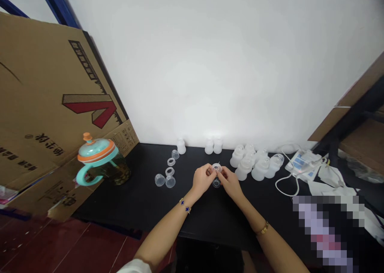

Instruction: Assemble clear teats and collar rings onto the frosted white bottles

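black table point(144, 201) | clear caps point(165, 180) | white bottles point(255, 165) | lidded jug point(100, 163)

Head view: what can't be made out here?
- Small clear part, head view: too small, and the fingertips of left hand and right hand cover it; grip unclear.
- Piece below it: partly behind the hands.
- Lower right corner: pixelated.
- White device: label unreadable.
- Cardboard box: cut by the left edge.

Between the left hand point(203, 179) and right hand point(230, 181) sits a small ring part point(216, 168). Left of the left hand lie loose caps point(165, 180); farther left, a handled jug point(100, 161). Right of the right hand cluster bottles point(255, 163); beyond them, a cabled device point(301, 164).
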Motion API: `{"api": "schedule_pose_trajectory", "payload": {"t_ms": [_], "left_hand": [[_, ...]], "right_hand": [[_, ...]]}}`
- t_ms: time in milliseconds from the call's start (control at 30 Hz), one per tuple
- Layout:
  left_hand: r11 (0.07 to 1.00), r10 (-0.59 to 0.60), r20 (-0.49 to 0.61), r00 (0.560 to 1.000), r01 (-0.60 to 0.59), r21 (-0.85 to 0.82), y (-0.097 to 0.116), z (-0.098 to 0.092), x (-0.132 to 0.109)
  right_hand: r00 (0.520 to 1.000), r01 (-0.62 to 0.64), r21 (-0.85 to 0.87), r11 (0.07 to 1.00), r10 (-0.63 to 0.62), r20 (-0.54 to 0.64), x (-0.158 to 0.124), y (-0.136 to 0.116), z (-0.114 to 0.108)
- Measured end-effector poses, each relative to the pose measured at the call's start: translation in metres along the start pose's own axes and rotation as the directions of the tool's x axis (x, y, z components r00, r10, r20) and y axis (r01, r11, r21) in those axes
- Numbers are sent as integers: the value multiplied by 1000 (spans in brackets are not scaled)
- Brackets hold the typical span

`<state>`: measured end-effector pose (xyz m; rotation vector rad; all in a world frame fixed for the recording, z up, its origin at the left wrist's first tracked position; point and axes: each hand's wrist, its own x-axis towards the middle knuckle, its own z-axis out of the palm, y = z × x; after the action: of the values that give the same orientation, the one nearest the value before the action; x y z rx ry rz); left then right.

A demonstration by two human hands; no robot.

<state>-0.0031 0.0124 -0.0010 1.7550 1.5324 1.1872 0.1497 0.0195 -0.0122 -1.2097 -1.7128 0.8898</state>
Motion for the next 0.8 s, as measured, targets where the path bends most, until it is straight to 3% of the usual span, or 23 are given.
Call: {"api": "schedule_pose_trajectory", "payload": {"t_ms": [800], "left_hand": [[1000, 24, -6, 1000, -24, -12, 0, -1, 0]], "right_hand": [[999, 30, -56, 998, -31, -12, 0, -1, -1]]}}
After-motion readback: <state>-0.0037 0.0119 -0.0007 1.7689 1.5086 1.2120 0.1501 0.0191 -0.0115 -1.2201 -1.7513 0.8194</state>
